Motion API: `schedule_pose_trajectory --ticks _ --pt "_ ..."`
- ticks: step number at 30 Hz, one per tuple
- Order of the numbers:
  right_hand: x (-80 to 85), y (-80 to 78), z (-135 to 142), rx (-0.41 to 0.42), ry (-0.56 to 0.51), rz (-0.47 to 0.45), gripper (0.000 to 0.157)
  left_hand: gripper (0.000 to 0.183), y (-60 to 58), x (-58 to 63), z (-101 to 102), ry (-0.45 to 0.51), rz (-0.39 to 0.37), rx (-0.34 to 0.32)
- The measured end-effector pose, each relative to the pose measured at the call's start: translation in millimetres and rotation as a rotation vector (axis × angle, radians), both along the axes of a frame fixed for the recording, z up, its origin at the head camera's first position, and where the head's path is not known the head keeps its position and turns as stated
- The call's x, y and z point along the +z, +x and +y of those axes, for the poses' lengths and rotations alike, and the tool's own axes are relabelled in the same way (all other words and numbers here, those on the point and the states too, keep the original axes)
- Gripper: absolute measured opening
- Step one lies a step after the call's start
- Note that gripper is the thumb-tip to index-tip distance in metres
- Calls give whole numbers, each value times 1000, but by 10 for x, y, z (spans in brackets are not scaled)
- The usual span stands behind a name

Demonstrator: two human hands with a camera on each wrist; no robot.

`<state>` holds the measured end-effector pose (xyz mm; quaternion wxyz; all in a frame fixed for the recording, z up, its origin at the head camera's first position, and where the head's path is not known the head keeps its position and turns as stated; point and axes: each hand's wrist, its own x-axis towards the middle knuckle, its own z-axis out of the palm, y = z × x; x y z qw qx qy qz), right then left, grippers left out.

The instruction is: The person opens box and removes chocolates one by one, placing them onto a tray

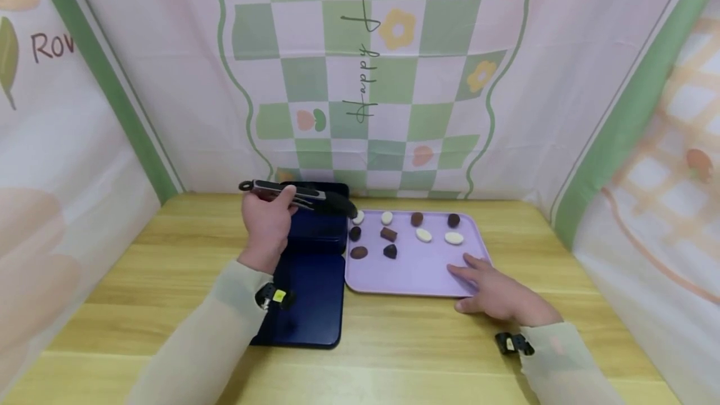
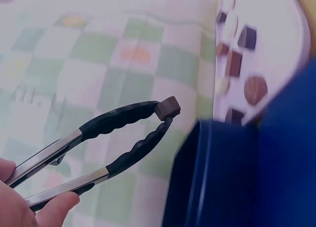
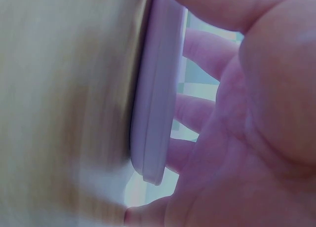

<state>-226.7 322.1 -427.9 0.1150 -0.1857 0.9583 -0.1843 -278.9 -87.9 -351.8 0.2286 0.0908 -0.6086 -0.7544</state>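
Note:
My left hand [image 1: 267,224] grips black-and-silver tongs [image 1: 304,195] above the back part of a dark blue hinged box [image 1: 312,311]. In the left wrist view, the tips of the tongs pinch a small brown chocolate [image 2: 168,107]. A lilac tray [image 1: 416,280] stands against the box's right side. White, brown and dark chocolates lie in rows over its back and left, among them a brown block [image 1: 389,234] and a dark wedge [image 1: 390,251]. My right hand [image 1: 500,292] rests at the tray's front right corner, fingers spread over the rim, thumb by the front edge.
Box and tray stand on a wooden table [image 1: 405,355]. A patterned cloth [image 1: 394,80] hangs right behind them, with further cloth walls to the left [image 1: 101,142] and right [image 1: 647,174].

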Motion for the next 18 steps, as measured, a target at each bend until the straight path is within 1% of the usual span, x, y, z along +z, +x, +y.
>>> schedule_pose_trajectory --ticks 5,9,12,14,18 --pt "-5 -5 -2 -6 1 1 77 28 73 78 275 -29 92 -54" --pt "8 -9 -6 -8 4 -2 77 32 101 109 504 -34 112 -67" --pt "15 -7 -7 -8 6 -1 77 35 110 67 677 -40 95 -80" --pt "20 -1 -8 -7 4 2 77 35 122 15 794 -51 74 -90" --pt "27 7 -10 5 -1 16 78 33 165 -111 1014 -89 2 -101"
